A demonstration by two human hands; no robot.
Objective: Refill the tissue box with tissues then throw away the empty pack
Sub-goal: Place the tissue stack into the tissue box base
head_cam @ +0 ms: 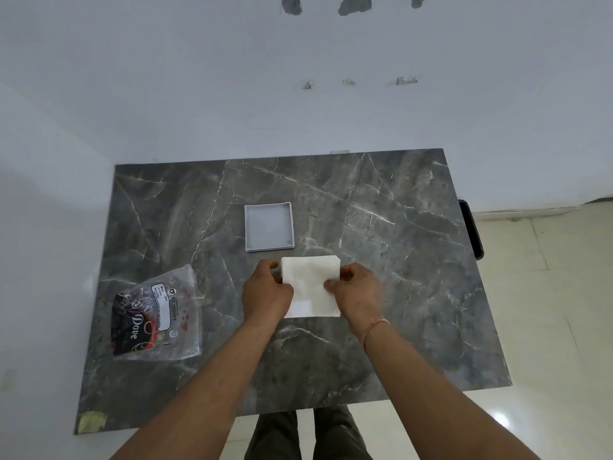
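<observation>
Both hands closed on a white stack of tissues (310, 286) near the middle of the tabletop (414, 260), toward its near edge: left hand (266, 291) pinching the stack's left side, thumb on top; right hand (355, 291) gripping the right side likewise, a thin orange thread at that wrist (376, 327). Held from two opposite sides, most likely to keep the loose sheets squared and together for the drop into the container. Whether resting on the stone or lifted just above it, impossible to tell. Just beyond the stack, toward the far edge and slightly left of centre, a shallow square grey tissue box (269, 226), open side up, apparently empty, set close so the transfer stays short. Well apart, near the left edge, the clear plastic pack (158, 315), black and red print, lying flat and crumpled, seemingly emptied and parked out of the way for disposal afterwards. A patch of yellowish tape (92, 420) at the near left corner. Off the right edge, a dark object (471, 227), only partly in view, possibly a bin, unconfirmed. Refilling judged under way; discarding the pack not yet done. Main risk ahead: sheets fanning or catching on the box rim if lowered crooked.
</observation>
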